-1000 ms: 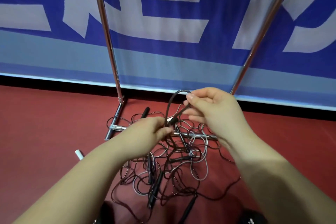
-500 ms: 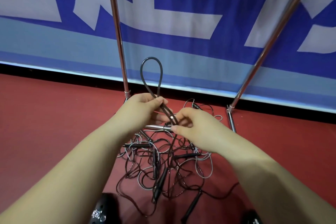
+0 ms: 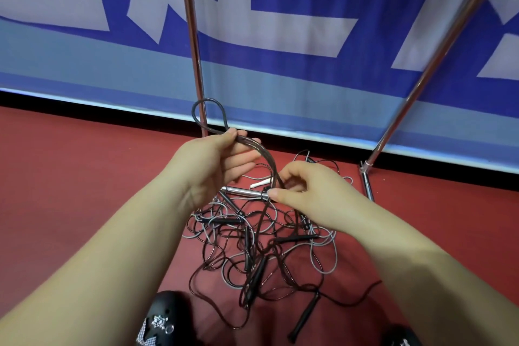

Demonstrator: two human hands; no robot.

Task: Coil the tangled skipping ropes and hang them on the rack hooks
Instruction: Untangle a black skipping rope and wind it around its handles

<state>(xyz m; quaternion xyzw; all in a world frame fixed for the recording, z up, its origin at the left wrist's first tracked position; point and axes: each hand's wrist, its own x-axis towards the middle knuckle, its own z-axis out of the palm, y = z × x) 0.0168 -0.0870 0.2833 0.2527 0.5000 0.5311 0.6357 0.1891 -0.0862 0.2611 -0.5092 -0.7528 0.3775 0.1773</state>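
A tangle of thin black and grey skipping ropes point(image 3: 261, 250) with black handles lies on the red floor between the rack's legs. My left hand point(image 3: 213, 163) pinches a dark rope between thumb and fingers, and a small loop point(image 3: 208, 115) of it stands up above the hand. From there the strands arc down to my right hand point(image 3: 306, 191), which pinches them just above the pile. The rack's two chrome uprights point(image 3: 192, 36) point(image 3: 438, 59) rise in front of me; its hooks are out of view.
A chrome crossbar point(image 3: 243, 191) of the rack base lies low behind the pile, with a white handle point(image 3: 259, 184) beside it. A blue and white banner point(image 3: 295, 22) stands behind the rack. My dark shoes point(image 3: 163, 314) are at the bottom edge.
My left hand has risen with the rope and the loop above it has shrunk. My right hand has slid down the strands towards the pile. The view has shifted.
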